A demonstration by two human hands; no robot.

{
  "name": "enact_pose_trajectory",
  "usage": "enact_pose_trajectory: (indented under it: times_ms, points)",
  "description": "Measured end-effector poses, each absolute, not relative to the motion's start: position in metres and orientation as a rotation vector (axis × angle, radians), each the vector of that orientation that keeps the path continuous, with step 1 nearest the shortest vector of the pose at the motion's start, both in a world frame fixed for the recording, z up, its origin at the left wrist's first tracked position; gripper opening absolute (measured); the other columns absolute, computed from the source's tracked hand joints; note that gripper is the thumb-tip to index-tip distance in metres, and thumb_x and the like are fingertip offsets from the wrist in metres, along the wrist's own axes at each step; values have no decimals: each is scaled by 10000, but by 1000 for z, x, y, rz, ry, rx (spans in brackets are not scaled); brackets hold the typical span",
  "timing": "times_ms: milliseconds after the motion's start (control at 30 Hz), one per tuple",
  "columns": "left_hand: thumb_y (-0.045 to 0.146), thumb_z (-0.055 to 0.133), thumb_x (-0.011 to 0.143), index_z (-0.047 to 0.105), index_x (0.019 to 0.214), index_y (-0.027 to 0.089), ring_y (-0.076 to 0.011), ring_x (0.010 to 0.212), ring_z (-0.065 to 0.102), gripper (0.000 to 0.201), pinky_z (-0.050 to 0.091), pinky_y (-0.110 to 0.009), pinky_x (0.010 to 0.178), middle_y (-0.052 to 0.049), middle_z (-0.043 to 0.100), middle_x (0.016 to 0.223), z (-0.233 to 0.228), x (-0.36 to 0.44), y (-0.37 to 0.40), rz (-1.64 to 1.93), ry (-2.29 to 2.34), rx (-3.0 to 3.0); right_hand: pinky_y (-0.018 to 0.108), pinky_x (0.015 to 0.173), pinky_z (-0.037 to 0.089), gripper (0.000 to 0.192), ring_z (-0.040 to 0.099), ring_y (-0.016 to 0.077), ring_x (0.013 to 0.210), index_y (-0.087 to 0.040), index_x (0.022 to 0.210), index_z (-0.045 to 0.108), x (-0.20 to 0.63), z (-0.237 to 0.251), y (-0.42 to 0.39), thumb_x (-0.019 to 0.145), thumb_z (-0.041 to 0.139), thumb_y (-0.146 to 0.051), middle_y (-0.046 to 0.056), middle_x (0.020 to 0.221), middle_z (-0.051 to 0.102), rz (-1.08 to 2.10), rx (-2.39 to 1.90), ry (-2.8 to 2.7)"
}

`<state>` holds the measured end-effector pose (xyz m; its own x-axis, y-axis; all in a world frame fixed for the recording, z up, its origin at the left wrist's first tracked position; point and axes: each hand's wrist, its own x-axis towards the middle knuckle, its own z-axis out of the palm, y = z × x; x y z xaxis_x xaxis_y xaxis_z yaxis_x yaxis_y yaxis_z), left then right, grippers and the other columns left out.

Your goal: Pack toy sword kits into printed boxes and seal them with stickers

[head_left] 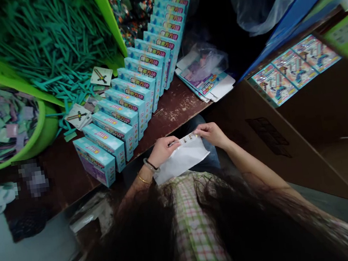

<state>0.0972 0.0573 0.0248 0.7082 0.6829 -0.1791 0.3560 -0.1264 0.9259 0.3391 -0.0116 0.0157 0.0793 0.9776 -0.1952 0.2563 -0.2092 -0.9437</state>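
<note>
Centre of frame: left hand [163, 150] and right hand [212, 134] pinching opposite upper corners of a flat white carton blank [182, 157], held just below the desk [171, 111] edge. Above it, a diagonal row of blue toy boxes [131, 97]; upper left, green sticks [49, 40]; right, a cardboard carton [330, 127].

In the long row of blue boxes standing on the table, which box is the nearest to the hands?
The box at the near end of the row, with its purple side facing the camera. It stands closest to the left hand; every other box is farther back.
</note>
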Motion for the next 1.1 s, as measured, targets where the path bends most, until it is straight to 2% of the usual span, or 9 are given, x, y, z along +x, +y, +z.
enact_pose_trajectory:
  times_ms: [133,267,400,533,600,700,800,900,1100]
  points:
    - [313,632,843,758,792,143,-160,705,601,218,422,-240,646,-18,731,740,23,86,64,332,879,1746,330,707,544,502,644,186,679,-202,780,712,359,14,-10,883,618,-685,38,717,701,948,-1620,-1250]
    - [348,638,830,760,779,141,-146,646,545,246,380,-238,601,-10,695,682,20,85,65,328,927,1761,437,946,553,369,700,271,1034,-251,1091,759,357,24,-4,926,677,-571,91,1106,768,798,-1455,-1649]
    - [360,644,825,759,774,140,-141,646,535,254,375,-235,601,-3,686,680,18,87,67,325,916,1746,511,1035,489,286,689,277,1044,-272,936,766,347,37,2,1003,597,-493,82,1037,776,741,-1286,-1943]
    - [355,647,818,749,753,139,-132,621,510,249,351,-233,583,9,659,645,16,83,70,342,963,1742,490,1033,509,356,691,268,1063,-252,864,729,356,47,-1,967,634,-579,81,1075,763,1012,-1237,-1735]
    - [346,645,816,746,749,137,-130,616,508,242,343,-234,581,10,658,640,15,83,71,351,985,1745,481,1052,513,377,677,274,1153,-250,904,722,360,47,-1,959,629,-611,86,1182,747,1099,-1218,-1581]
    - [345,646,820,758,768,136,-133,619,517,242,348,-237,590,4,671,647,15,89,72,340,968,1761,507,1131,460,334,626,279,1291,-283,1184,711,353,41,4,970,646,-531,85,1357,697,1051,-1228,-1632]
    - [358,652,824,774,798,138,-135,627,525,253,350,-238,595,-4,694,671,17,95,71,322,933,1767,582,1197,362,434,668,265,1207,-320,1408,617,339,33,10,980,647,-388,61,1224,762,878,-1265,-1876]
    - [406,647,833,778,798,133,-138,637,527,304,353,-237,592,-11,703,690,19,95,73,316,911,1726,637,1238,272,385,708,255,1067,-338,1376,648,332,35,8,992,625,-336,5,930,794,725,-1266,-1909]
    - [388,657,825,777,781,130,-133,632,506,287,339,-240,589,-2,675,662,17,94,74,327,951,1694,540,1189,425,683,720,258,1104,-340,1593,421,337,49,10,965,675,-431,28,1023,771,905,-1279,-1654]
